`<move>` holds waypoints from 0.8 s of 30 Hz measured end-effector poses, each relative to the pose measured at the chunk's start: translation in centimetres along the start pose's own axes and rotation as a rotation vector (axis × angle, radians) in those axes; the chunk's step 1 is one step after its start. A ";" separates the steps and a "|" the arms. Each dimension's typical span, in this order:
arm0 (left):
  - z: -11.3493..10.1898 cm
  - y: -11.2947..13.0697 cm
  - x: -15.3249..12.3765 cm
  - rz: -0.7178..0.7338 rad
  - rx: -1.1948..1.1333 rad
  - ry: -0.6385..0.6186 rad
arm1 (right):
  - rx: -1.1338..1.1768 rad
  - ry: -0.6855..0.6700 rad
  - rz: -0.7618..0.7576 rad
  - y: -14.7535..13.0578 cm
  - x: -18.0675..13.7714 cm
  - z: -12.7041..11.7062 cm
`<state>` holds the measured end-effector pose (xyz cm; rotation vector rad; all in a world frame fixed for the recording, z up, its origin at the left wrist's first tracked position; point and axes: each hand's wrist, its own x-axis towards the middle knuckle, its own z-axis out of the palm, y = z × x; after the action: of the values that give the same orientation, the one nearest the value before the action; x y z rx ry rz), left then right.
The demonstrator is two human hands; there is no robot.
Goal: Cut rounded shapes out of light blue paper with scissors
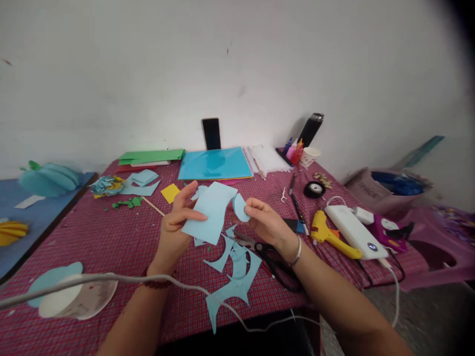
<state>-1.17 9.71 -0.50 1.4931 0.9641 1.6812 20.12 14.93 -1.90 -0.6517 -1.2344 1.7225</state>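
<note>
My left hand [178,222] holds a light blue sheet of paper [211,212] with a curved notch in its right edge. A smaller blue paper piece with a rounded edge [240,207] is pinched between thumb and fingers of my right hand [265,220], close beside that notch. Below both hands lie several curved blue paper scraps [237,267]. Scissors [272,257] with black handles rest on the cloth under my right wrist, partly hidden by it.
A white cable [178,283] crosses in front of my left forearm. To the right lie a yellow glue gun [328,235], a white power bank [356,232] and black tape [314,188]. Blue sheets [215,163], a phone [211,133] and a black flask [310,129] are at the back. A paper cup [79,299] lies front left.
</note>
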 end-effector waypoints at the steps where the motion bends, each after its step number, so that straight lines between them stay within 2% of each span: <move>1: 0.1 -0.2 -0.1 0.002 0.030 -0.062 | 0.134 -0.046 0.079 0.1 0.0 0.0; 3: 0.5 -0.4 -0.4 -0.001 0.095 -0.196 | 0.269 -0.072 0.123 0.2 0.1 0.1; 5: 1.2 -0.5 -0.6 -0.023 0.141 -0.282 | 0.274 -0.027 0.082 0.2 0.2 0.1; 6: 1.6 -0.6 -0.7 -0.050 0.145 -0.279 | 0.255 0.001 0.058 0.2 0.3 0.0; 8: 2.2 -0.6 -0.9 -0.148 0.093 -0.184 | 0.215 0.040 0.027 0.1 0.5 -0.1; 11: 2.6 -1.1 -1.1 -0.377 -0.075 0.022 | 0.167 0.045 0.008 0.1 0.6 -0.2; 13: 2.6 -1.6 -1.2 -0.518 -0.146 0.069 | 0.131 0.033 -0.004 0.1 0.5 -0.3; 15: 2.4 -2.0 -1.3 -0.568 -0.137 0.046 | 0.101 0.020 -0.010 0.2 0.5 -0.3; 18: 2.3 -2.2 -1.3 -0.516 -0.115 -0.017 | 0.085 -0.005 0.004 0.4 0.4 -0.4; 20: 2.4 -1.9 -1.3 -0.506 -0.186 -0.048 | 0.105 -0.022 0.024 0.5 0.4 -0.5; 24: 3.0 -1.3 -1.2 -0.592 -0.400 -0.095 | 0.149 -0.044 0.060 0.9 0.4 -0.5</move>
<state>2.00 9.62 -2.02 0.8980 0.8472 1.2604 19.98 15.39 -2.91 -0.5694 -1.1135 1.8677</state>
